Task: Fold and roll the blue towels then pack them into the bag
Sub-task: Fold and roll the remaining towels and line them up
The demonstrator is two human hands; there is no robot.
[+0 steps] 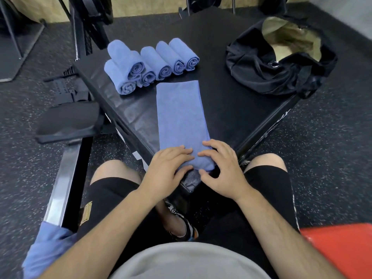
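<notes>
A blue towel [180,115] folded into a long strip lies on the black padded box [231,105], running away from me. Its near end is turned over into the start of a roll. My left hand [167,168] and my right hand [221,170] both grip that rolled end, fingers on top and thumbs under the near edge. Several rolled blue towels [149,65] lie in a cluster at the box's far left. An open black bag [281,63] with a tan lining sits at the far right of the box.
A black bench pad [68,121] on a metal frame stands left of the box. More blue cloth [44,250] lies at the lower left beside my leg. A red pad [342,248] is at the lower right. Dark speckled rubber floor surrounds the box.
</notes>
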